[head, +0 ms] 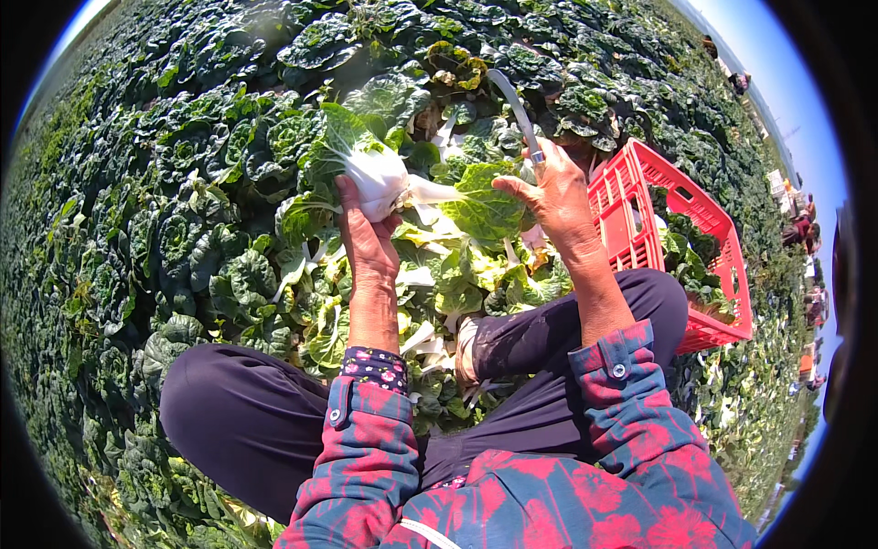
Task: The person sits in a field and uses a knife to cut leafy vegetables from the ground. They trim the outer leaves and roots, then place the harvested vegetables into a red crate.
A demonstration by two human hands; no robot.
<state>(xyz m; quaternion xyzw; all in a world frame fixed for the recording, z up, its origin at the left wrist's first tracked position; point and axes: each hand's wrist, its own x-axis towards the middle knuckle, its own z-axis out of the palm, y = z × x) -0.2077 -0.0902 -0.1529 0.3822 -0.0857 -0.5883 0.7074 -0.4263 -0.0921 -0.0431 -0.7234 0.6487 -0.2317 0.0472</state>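
A leafy green with thick white stalks, like a bok choy head (376,177), rests in my left hand (368,237), its cut base turned to the right. One outer leaf (487,202) sticks out from beside the base toward my right hand (557,195). That hand grips a sickle (514,106) whose curved metal blade points up and away; most of its handle is hidden by the palm. My right thumb is spread out close to the loose leaf's edge, and I cannot tell whether it touches.
Close by my right knee stands a red plastic crate (638,213) with leafy greens (693,250) inside. Trimmed leaves (422,336) litter the ground between my legs. Rows of growing greens (226,165) spread ahead and left. Other people (802,230) are far off at right.
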